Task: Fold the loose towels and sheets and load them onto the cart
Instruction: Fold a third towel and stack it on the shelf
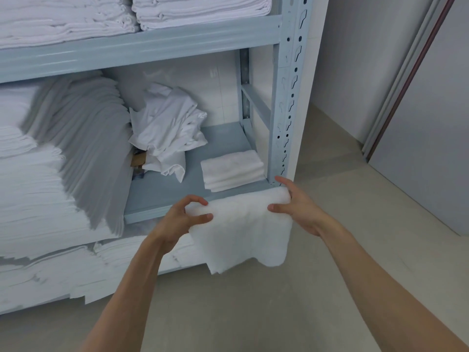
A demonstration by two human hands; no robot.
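Observation:
A small white towel hangs in the air in front of the middle shelf's front edge. My left hand pinches its top left corner and my right hand grips its top right corner. The towel's lower edge droops unevenly. On the blue-grey shelf board behind it lie a folded white towel at the right and a crumpled white sheet in the middle.
The metal rack's upright post stands just right of my hands. Tall stacks of folded white linen fill the left side and the top shelf. Bare floor lies below; a grey door is at right.

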